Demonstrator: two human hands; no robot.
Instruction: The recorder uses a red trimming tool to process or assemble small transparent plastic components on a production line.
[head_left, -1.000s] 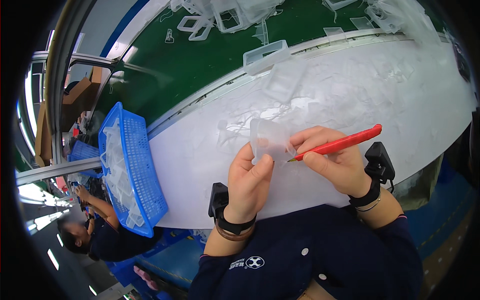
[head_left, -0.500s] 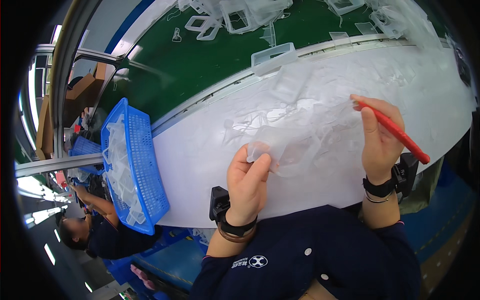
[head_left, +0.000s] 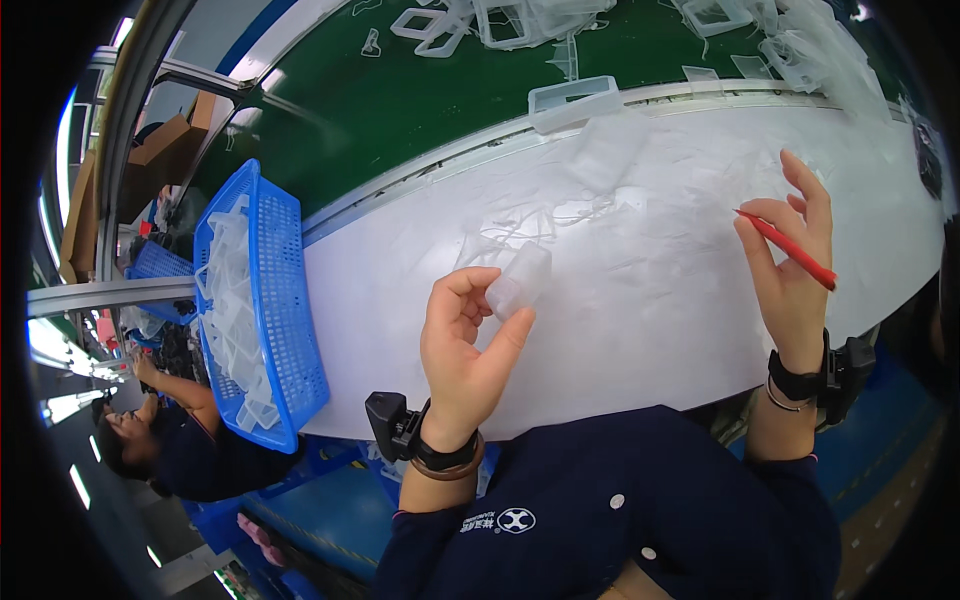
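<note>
My left hand [head_left: 465, 345] is above the white table, its thumb and fingers closed on a small, translucent plastic piece [head_left: 522, 278]. Whether that piece is hollow cannot be made out. Out to the right, my right hand [head_left: 795, 265] grips a slim, red, pen-like tool [head_left: 795, 252] between thumb and fingers. The tool's narrow tip points left, away from the palm, and touches nothing. Thin, clear plastic strands [head_left: 510, 232] lie just beyond my left hand. A flat translucent piece [head_left: 605, 150] rests farther back, by the table's far edge.
On the left stands a blue perforated basket [head_left: 290, 300] holding several translucent parts. Behind the white table [head_left: 640, 340] runs a green surface [head_left: 400, 110] with clear frames and scraps. A rectangular clear frame [head_left: 572, 104] straddles the metal edge. Another person [head_left: 190, 440] works at far left.
My hands have moved apart, the right one rightward with the red tool. Clear plastic that stretched between them no longer does. The piece in my left hand is turned more upright.
</note>
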